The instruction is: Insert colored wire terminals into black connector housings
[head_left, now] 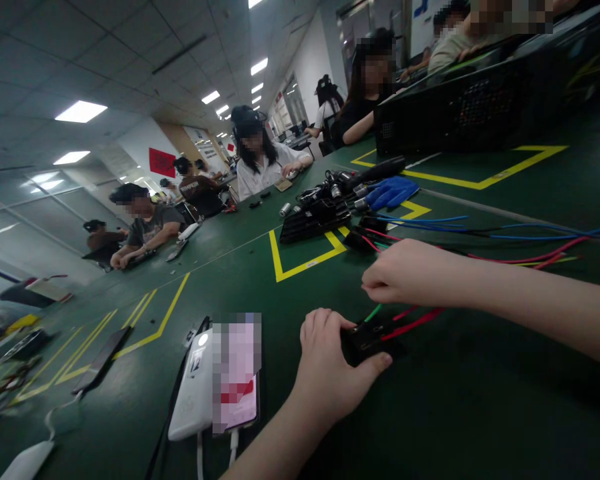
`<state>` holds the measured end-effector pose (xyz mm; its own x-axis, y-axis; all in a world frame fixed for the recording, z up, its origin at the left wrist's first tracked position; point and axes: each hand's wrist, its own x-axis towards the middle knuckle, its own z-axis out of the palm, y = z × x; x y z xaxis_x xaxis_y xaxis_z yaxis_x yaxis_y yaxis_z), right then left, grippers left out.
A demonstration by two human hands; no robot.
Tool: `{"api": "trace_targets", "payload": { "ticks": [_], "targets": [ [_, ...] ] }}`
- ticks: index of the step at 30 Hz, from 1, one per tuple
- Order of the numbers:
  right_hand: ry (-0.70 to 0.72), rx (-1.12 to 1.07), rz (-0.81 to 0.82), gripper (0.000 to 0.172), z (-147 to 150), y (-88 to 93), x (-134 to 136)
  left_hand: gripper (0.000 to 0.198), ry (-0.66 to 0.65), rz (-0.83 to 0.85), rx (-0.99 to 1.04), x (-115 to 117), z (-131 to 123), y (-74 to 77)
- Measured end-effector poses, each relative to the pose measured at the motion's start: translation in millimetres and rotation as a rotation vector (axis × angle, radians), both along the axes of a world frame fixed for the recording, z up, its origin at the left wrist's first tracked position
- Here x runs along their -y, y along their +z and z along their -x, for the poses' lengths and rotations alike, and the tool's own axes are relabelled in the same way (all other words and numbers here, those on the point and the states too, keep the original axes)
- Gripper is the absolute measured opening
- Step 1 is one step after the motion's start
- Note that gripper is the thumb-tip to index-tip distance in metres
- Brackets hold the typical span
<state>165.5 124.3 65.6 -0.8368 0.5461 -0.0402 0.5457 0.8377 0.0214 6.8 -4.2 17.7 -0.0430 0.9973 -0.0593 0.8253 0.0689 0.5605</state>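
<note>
My left hand (pixel 330 373) rests on the green table (pixel 455 413), its fingers and thumb closed around a small black box-shaped part (pixel 367 340). Red and green wires (pixel 410 320) run out of that part to the right. Just above it, my right hand (pixel 405 272) is closed in a pinch over those wires, though what its fingertips hold is hidden.
A white power bank (pixel 193 390) and a phone (pixel 237 373) lie left of my left hand. Beyond are a black vented part (pixel 313 223), blue gloves (pixel 393 192), long blue and red cables (pixel 505 237), and a black case (pixel 470 107). Several people sit along the table.
</note>
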Motion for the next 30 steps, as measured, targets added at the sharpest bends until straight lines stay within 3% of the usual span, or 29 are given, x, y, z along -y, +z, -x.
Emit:
{"api": "trace_targets", "payload": {
  "ticks": [8,13,20,30],
  "targets": [
    [0.260,-0.249,-0.255,0.027,-6,-1.4,8,0.040,0.008,0.016,0.029,1,2,-1.9],
    [0.157,-0.110,-0.249,0.026,-2,-3.1,6,0.039,-0.003,0.034,0.039,0,5,0.2],
    [0.038,0.136,-0.117,0.025,10,-2.5,10,0.037,-0.010,0.034,0.031,0,8,0.7],
    [0.278,-0.296,-0.301,0.027,-5,-2.1,12,0.035,-0.021,0.006,-0.009,-2,7,-2.3]
  ]
}}
